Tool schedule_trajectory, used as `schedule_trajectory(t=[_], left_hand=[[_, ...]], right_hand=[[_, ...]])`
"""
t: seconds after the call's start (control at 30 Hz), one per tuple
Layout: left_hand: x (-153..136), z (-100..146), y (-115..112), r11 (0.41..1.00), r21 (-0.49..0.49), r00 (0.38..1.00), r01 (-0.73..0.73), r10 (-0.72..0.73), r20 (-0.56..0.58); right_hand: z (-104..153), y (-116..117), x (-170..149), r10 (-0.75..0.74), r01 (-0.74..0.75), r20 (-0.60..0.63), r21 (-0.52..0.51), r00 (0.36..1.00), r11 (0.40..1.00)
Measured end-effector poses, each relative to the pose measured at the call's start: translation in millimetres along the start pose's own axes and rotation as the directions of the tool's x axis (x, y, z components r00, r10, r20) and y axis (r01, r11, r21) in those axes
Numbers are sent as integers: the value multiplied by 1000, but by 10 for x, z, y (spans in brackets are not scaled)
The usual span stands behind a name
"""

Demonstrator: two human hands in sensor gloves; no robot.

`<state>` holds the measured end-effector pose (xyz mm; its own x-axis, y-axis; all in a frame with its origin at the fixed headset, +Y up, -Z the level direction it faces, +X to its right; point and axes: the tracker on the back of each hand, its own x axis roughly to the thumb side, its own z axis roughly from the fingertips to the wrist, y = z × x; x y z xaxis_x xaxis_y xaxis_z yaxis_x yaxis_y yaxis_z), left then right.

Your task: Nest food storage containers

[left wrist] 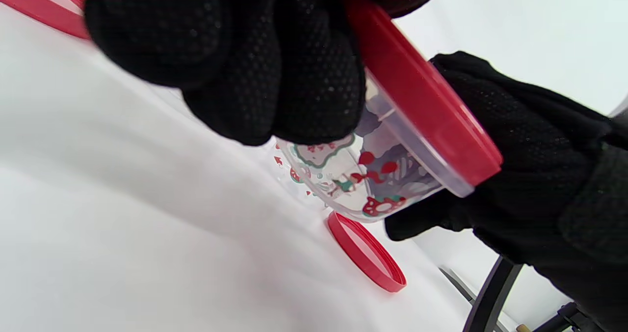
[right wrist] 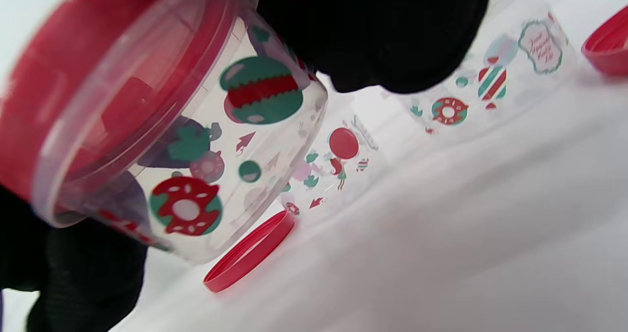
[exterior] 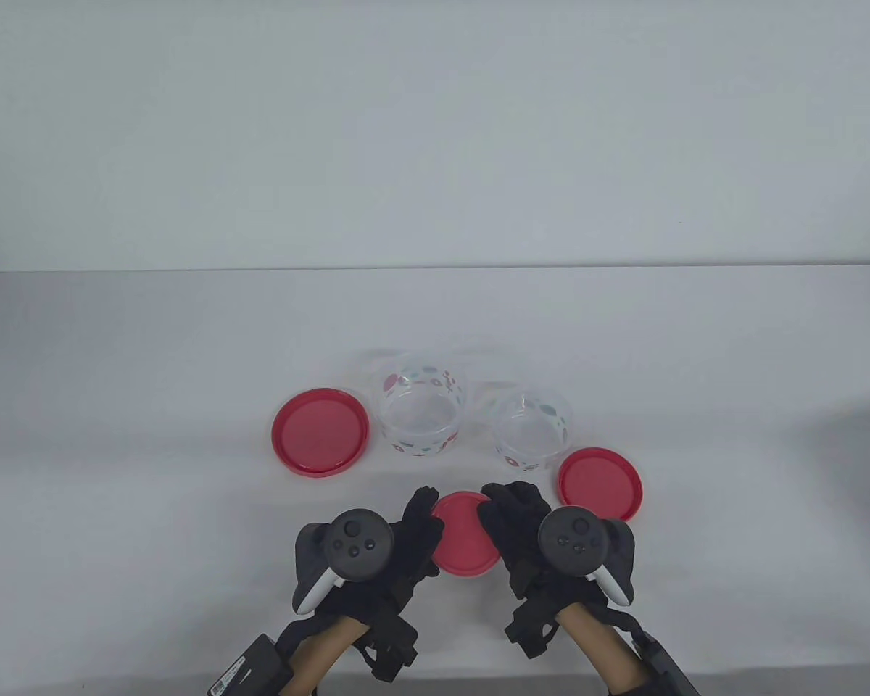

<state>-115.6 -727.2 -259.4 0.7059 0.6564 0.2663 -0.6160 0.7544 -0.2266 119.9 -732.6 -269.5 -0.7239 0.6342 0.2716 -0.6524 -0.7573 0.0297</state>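
Both hands hold a small clear printed container (left wrist: pixel 363 175) with a red lid (exterior: pixel 464 540) on it, lifted near the table's front middle. My left hand (exterior: pixel 413 533) grips its left side, with the fingers (left wrist: pixel 274 77) wrapped over the wall. My right hand (exterior: pixel 511 525) grips its right side, with the fingers (right wrist: pixel 373 33) over the container (right wrist: pixel 196 150). A larger open printed container (exterior: pixel 418 417) and a medium open one (exterior: pixel 533 429) stand on the table just behind the hands.
A large red lid (exterior: pixel 320 432) lies left of the larger container. A smaller red lid (exterior: pixel 599 483) lies to the right of the medium one, close to my right hand. The white table (exterior: pixel 152 580) has a wall behind it.
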Motion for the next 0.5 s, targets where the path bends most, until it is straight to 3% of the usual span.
schedule_trajectory(t=[0.27, 0.37, 0.5], left_hand=[[-13, -12, 19, 999, -6, 999, 32, -32, -5], [-32, 3, 71, 999, 16, 999, 46, -46, -7], [-14, 17, 153, 981, 59, 983, 184, -184, 6]], right_hand=[[6, -27, 9, -10, 8, -50, -42, 999, 999], [-10, -158, -15, -37, 24, -111, -118, 993, 993], [-114, -433, -116, -27, -25, -196, -256, 980, 966]])
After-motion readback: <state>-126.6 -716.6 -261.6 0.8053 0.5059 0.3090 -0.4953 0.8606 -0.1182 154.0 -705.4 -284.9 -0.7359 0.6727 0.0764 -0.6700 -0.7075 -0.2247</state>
